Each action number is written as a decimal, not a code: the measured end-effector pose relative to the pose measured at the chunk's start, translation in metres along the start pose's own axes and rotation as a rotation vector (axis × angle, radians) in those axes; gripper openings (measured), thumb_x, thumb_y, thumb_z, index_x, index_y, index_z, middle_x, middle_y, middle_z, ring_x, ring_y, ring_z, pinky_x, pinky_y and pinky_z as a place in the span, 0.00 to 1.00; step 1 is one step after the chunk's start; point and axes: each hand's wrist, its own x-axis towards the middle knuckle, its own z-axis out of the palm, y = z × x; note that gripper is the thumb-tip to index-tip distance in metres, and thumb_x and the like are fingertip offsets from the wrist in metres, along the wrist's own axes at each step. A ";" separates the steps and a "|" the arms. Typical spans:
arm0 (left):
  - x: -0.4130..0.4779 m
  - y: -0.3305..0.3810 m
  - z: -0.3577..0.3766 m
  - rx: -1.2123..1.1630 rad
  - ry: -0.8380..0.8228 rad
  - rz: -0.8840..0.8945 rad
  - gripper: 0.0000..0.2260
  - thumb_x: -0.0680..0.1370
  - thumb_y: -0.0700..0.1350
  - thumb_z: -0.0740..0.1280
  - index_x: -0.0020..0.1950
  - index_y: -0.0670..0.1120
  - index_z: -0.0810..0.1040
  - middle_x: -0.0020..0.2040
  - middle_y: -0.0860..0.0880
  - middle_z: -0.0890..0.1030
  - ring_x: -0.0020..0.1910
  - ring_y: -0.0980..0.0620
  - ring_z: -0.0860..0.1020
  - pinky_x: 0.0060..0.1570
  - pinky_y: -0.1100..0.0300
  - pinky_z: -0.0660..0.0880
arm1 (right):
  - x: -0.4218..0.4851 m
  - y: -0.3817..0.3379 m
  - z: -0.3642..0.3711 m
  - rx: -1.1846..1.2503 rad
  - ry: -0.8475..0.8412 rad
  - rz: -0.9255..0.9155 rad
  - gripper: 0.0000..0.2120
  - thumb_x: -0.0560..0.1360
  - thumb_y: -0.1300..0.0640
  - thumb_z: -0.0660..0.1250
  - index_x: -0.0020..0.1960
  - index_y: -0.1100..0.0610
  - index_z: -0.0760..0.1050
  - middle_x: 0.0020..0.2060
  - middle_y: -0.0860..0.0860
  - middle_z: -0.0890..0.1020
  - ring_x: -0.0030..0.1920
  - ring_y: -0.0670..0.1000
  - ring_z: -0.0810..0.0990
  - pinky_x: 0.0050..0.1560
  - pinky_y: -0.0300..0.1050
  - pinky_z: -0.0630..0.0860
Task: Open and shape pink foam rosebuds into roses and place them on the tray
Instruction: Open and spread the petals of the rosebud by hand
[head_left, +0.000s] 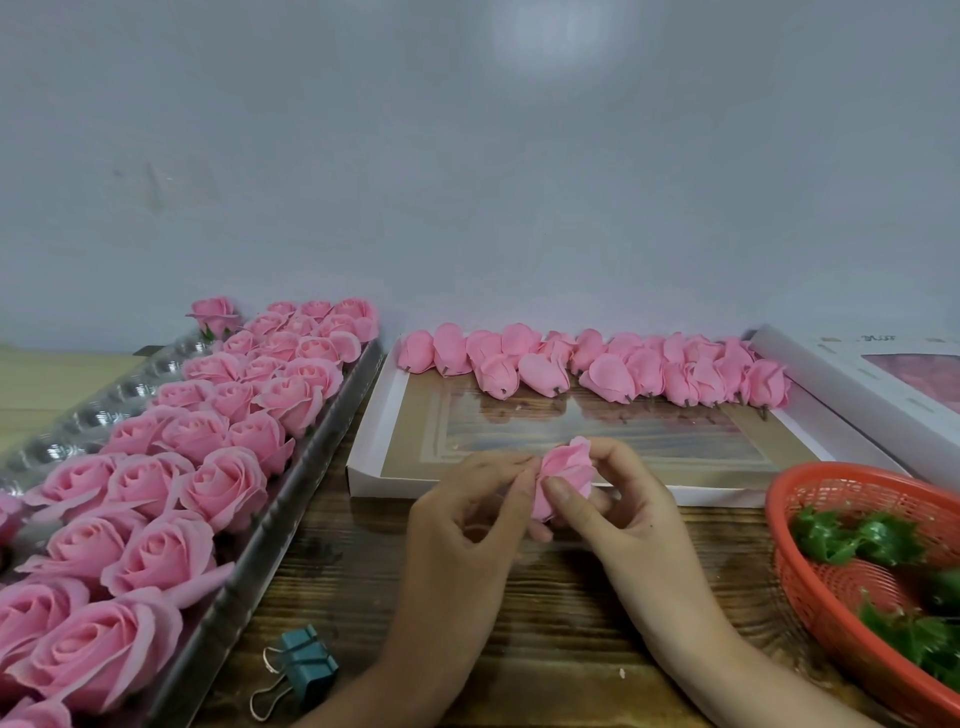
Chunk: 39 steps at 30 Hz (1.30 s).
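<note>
A pink foam rosebud (567, 467) is held between both hands above the wooden table, just in front of the white box lid. My left hand (462, 525) pinches one of its outer petals on the left side. My right hand (613, 509) grips the bud, thumb across its front and fingers curled behind. A silver tray (291, 493) on the left holds several rows of opened pink roses (223, 488). Several closed rosebuds (613, 371) lie in a row along the far edge of the white box lid (415, 483).
An orange mesh basket (810, 587) with green leaf pieces (857, 540) sits at the right. A teal binder clip (301, 670) lies near the table's front edge. A white window box (841, 374) stands at the far right. A pale wall rises behind.
</note>
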 end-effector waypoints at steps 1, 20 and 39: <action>0.000 0.000 0.000 -0.010 -0.004 -0.002 0.09 0.73 0.47 0.66 0.50 0.49 0.84 0.46 0.50 0.83 0.32 0.52 0.80 0.30 0.67 0.74 | -0.001 0.000 0.000 -0.003 -0.002 0.001 0.18 0.68 0.57 0.71 0.54 0.64 0.74 0.35 0.56 0.84 0.37 0.51 0.82 0.44 0.43 0.78; -0.002 0.003 0.000 0.030 -0.012 0.030 0.09 0.75 0.36 0.67 0.47 0.49 0.81 0.44 0.47 0.82 0.32 0.53 0.82 0.30 0.65 0.76 | 0.000 0.000 0.001 -0.074 0.030 -0.019 0.21 0.66 0.53 0.72 0.55 0.59 0.75 0.38 0.54 0.82 0.36 0.48 0.81 0.47 0.61 0.79; -0.003 -0.006 0.002 0.225 -0.033 0.062 0.11 0.69 0.44 0.67 0.50 0.54 0.74 0.38 0.54 0.79 0.33 0.56 0.78 0.32 0.69 0.71 | -0.001 -0.003 -0.002 -0.250 0.015 -0.129 0.12 0.76 0.51 0.69 0.43 0.60 0.73 0.38 0.52 0.78 0.40 0.50 0.78 0.44 0.50 0.73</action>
